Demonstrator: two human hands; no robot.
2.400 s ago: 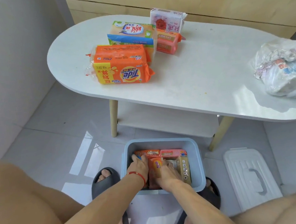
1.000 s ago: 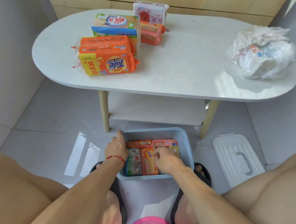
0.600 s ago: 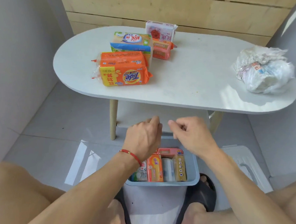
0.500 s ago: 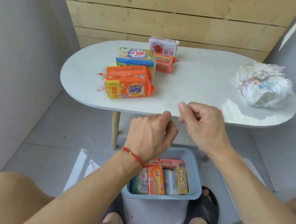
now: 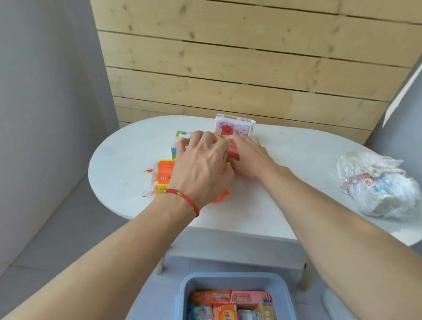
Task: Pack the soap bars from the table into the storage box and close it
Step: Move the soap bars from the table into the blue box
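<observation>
On the white table [image 5: 303,160] my left hand [image 5: 200,165] lies over the green-and-yellow soap pack [image 5: 179,138], fingers curled around it. It also hides much of the orange soap pack [image 5: 164,175] in front. My right hand [image 5: 249,157] closes on the small pink-orange soap pack [image 5: 233,155]. A white-and-pink soap pack [image 5: 230,127] stands just behind both hands. On the floor below, the blue-grey storage box [image 5: 232,276] stands open with several wrapped soap bars [image 5: 225,315] upright inside.
A crumpled plastic bag [image 5: 377,187] sits at the table's right end. The box's white lid [image 5: 332,307] lies on the floor right of the box, mostly behind my right forearm. A lower shelf [image 5: 234,254] runs under the tabletop. A wooden wall stands behind.
Both hands left the box, rose and reached forward onto the soap packs on the table. The camera tilted up, so the box now sits at the bottom edge.
</observation>
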